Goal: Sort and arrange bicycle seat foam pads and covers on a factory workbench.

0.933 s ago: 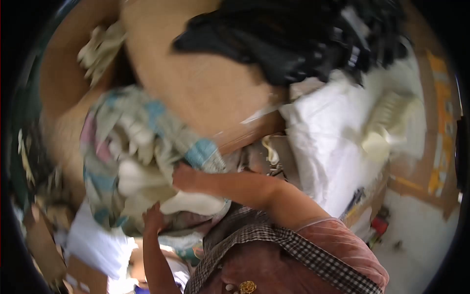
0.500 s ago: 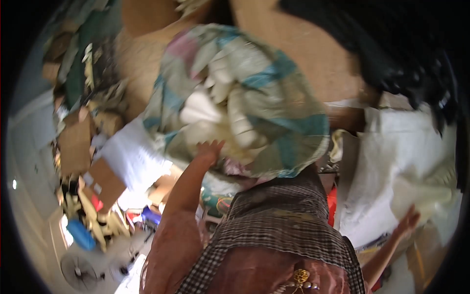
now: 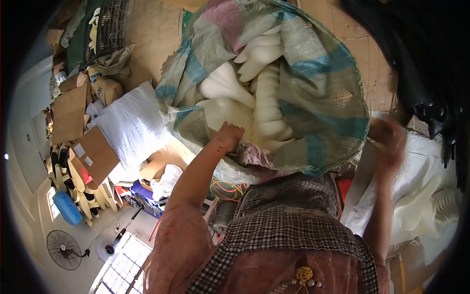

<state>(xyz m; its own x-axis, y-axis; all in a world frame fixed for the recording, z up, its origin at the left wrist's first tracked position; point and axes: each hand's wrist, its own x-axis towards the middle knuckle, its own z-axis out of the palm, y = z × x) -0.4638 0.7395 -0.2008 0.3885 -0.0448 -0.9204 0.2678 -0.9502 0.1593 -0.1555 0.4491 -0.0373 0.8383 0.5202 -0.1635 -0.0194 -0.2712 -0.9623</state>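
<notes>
Sacking fills the upper middle of the view: a big woven plaid sack [image 3: 293, 83] in green, teal and pink, its mouth gaping toward the camera and packed with cream-white moulded foam pieces [image 3: 245, 93] shaped like shoe lasts or soles. Half a second ago the sack sat further left and its load was more bundled; now it has swung to centre and the opening shows the pieces plainly, so the sack looks lifted or tipped up against the person's chest, with the contents close to the lip.

Beneath it, the checked apron [image 3: 293, 225] over a rust-coloured garment takes the lower middle. To the left lies a white filled bag [image 3: 129, 127] on the floor, with flattened cardboard [image 3: 95, 154] beside it, a blue container [image 3: 66, 208] and a standing fan [image 3: 63, 247] further down. At far right a white sheet [image 3: 416, 181] carries more pale foam shapes, under a heap of black material [image 3: 421, 59].

The left hand [image 3: 229, 136] is closed on the sack's lower rim, knuckles against the foam. The right hand [image 3: 389, 137] has come up to the sack's right edge since the earlier view, but it is motion-blurred; whether it grips anything I cannot tell.
</notes>
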